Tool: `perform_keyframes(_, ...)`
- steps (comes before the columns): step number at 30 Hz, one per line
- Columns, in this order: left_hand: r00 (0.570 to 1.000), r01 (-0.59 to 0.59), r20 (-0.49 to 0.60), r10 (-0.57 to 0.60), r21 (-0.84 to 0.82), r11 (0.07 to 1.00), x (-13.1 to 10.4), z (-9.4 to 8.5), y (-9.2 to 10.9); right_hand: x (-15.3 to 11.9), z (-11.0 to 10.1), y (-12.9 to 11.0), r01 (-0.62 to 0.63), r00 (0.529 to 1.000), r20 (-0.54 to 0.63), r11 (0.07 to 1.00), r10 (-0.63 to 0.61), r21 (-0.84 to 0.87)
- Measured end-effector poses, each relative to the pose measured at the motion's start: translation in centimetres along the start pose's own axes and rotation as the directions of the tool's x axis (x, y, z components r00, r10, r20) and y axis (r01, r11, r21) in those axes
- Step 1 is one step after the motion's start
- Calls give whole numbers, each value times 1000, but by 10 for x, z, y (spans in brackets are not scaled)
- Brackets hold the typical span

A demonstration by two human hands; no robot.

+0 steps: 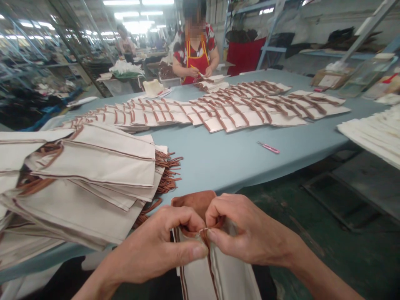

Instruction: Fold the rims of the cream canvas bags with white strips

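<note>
A cream fabric piece with brown trim hangs at the bottom centre, below the table's front edge. My left hand pinches its brown-edged top from the left, thumb lying along the seam. From the right, my right hand grips the same edge between thumb and curled index finger. The fingertips of both hands nearly meet at the brown seam. Behind them a wider brown flap stands up. Whatever is between the fingertips is too small to make out.
A pile of cream pieces with brown cords lies at the left of the blue-green table. Pink thread snips lie right of centre. Overlapping rows of trimmed pieces cross the table; a person in a red apron works behind.
</note>
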State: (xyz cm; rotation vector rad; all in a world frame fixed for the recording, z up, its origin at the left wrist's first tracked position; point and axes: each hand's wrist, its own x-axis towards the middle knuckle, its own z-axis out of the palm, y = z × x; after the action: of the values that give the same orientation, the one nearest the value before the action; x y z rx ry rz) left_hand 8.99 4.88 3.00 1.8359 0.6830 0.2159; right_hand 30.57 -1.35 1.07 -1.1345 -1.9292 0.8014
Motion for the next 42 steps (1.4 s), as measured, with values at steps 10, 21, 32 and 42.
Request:
perform_keyframes(10,998,59,38,-55,-105,993,-2,2,-7,-5,-3,-2,95,995,-9,995,-95,-31)
perform_keyframes(21,997,73,-43,-71,52,996,-2,5,-3,-6,1,-6,214,974,20,896,-224,-389)
perform_keyframes(32,990,138,-29,-137,41,990,-8,9,-4,4,5,-4,24,998,-60,997,-28,-73)
perform_keyframes(42,976,7,-202,81,403,915,-5,12,4,9,14,-11,8,1000,-16,949,-14,-314)
